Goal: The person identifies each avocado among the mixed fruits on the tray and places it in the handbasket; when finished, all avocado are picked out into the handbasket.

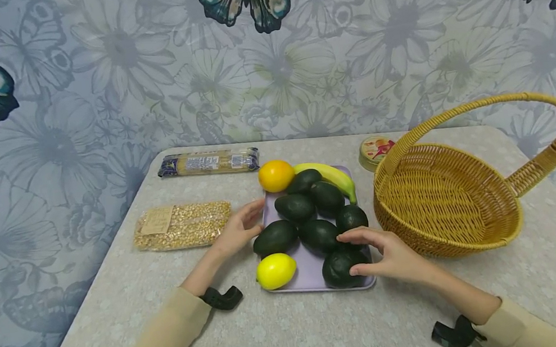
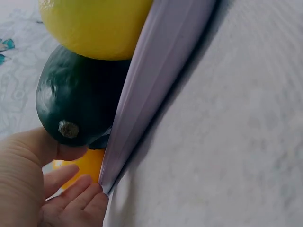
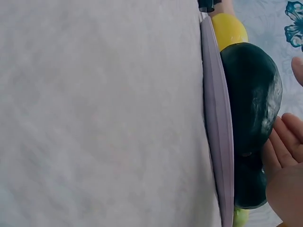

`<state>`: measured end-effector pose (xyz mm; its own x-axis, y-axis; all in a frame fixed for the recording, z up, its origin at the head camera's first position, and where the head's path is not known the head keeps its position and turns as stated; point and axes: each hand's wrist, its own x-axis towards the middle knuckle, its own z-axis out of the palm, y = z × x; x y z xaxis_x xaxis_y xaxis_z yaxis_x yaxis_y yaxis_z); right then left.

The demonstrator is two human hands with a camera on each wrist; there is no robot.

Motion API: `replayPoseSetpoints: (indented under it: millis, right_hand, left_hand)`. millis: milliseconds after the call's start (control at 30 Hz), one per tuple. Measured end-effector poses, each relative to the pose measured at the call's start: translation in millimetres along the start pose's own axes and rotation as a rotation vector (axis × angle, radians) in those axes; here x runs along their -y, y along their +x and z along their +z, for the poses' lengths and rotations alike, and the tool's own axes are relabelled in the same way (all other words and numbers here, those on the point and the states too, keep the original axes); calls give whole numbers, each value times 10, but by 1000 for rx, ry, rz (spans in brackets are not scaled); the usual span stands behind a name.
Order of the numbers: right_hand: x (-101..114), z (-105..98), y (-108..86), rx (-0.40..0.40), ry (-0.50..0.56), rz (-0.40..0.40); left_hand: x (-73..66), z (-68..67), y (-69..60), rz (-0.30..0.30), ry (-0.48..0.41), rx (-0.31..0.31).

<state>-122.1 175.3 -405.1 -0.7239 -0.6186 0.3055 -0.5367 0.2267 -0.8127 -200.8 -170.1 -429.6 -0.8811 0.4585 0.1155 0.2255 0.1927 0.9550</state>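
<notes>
A lilac tray (image 1: 311, 276) in the middle of the table bears several dark green avocados, a yellow lemon (image 1: 276, 271) at its front left, an orange (image 1: 276, 176) and a banana (image 1: 335, 176) at the back. My left hand (image 1: 237, 228) is at the tray's left edge, fingers spread loosely beside the left avocado (image 1: 276, 238); the left wrist view shows its fingertips by the tray rim (image 2: 137, 113). Over the front right avocado (image 1: 341, 270) my right hand (image 1: 393, 254) hovers with thumb and fingers apart. In the right wrist view its fingers lie close alongside the avocado (image 3: 251, 97), thumb clear of it.
A yellow wicker basket (image 1: 443, 195) with a tall handle stands right of the tray. Behind it is a round tin (image 1: 374, 155). A bag of corn kernels (image 1: 197, 225) and a pack of pasta (image 1: 211, 162) lie to the left. A patterned wall borders the table's back.
</notes>
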Motion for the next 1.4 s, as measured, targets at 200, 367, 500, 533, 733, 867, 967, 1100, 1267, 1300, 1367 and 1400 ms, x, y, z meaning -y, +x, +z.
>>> replayPoseSetpoints:
  millis: [200, 367, 500, 533, 733, 867, 967, 1100, 1267, 1300, 1367, 1400]
  right_hand:
    - [-98, 52, -43, -8, 13, 0]
    - [-143, 67, -75, 6, 8, 41]
    - [-156, 76, -80, 10, -12, 34]
    - [-160, 78, -80, 10, -13, 32]
    - [-160, 95, -77, 4, -31, 31]
    - [-146, 100, -74, 5, -60, 62]
    - [-139, 101, -75, 6, -133, 63]
    - [-138, 109, -79, 3, -239, 34]
    - [-150, 132, -87, 10, -261, 15]
    - [-150, 137, -87, 9, -260, 9]
    - [-147, 144, -89, 6, -253, 5]
    - [-146, 148, -89, 2, -254, -2]
  left_hand:
    - [-8, 9, -15, 45, 63, 5]
    - [-155, 28, -50, 35, 85, 21]
    - [-170, 31, -53, 22, 102, 21]
    - [-166, 31, -52, 21, 104, 20]
    - [-161, 28, -56, 27, 93, 22]
    - [-174, 37, -57, 26, 105, 20]
    - [-178, 50, -56, 23, 122, 15]
    - [-182, 60, -53, 27, 114, 13]
    - [-191, 65, -56, 30, 87, 21]
    - [-189, 65, -58, 29, 86, 21]
    - [-187, 63, -65, 24, 84, 20]
    - [-186, 62, -69, 23, 86, 18]
